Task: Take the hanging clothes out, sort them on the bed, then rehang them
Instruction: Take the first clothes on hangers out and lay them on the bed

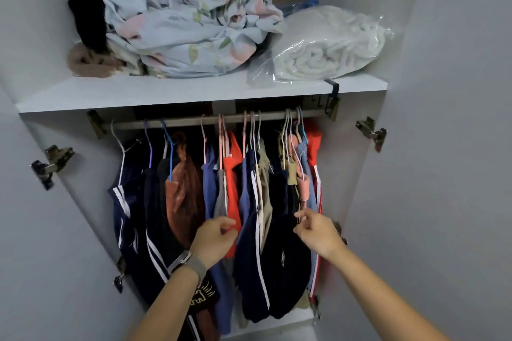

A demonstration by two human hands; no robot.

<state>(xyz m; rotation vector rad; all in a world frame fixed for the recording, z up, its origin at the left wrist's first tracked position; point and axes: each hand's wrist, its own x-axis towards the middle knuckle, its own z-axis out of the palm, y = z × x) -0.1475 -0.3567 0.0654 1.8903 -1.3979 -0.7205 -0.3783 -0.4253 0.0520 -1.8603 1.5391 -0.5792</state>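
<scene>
I look into an open wardrobe (393,202) from below the shelf line. The hanging clothes (249,216) are all on the rail (194,120), packed close: navy trousers with white stripes (124,202) at the left end, then a rust-brown velvet piece (184,196), a blue garment (209,188), an orange-red garment (232,183), another navy piece with a white stripe (250,243), a black garment (285,257), and at the right end a red piece with a white stripe (314,147).

My left hand (214,238), with a grey watch band (188,263) on the wrist, is in front of the orange-red garment. Its fingers are curled, the tips close together against the cloth, but I cannot tell if they really pinch it. My right hand (317,230) is at the right group of clothes, fingers bent and narrow near a thin hanger wire; whether it holds the wire I cannot tell.

On the shelf (166,94) above the rail lie a crumpled floral sheet (188,28), a black fuzzy item (88,19) on a tan one (88,62), and a white blanket in a clear plastic bag (327,47).
</scene>
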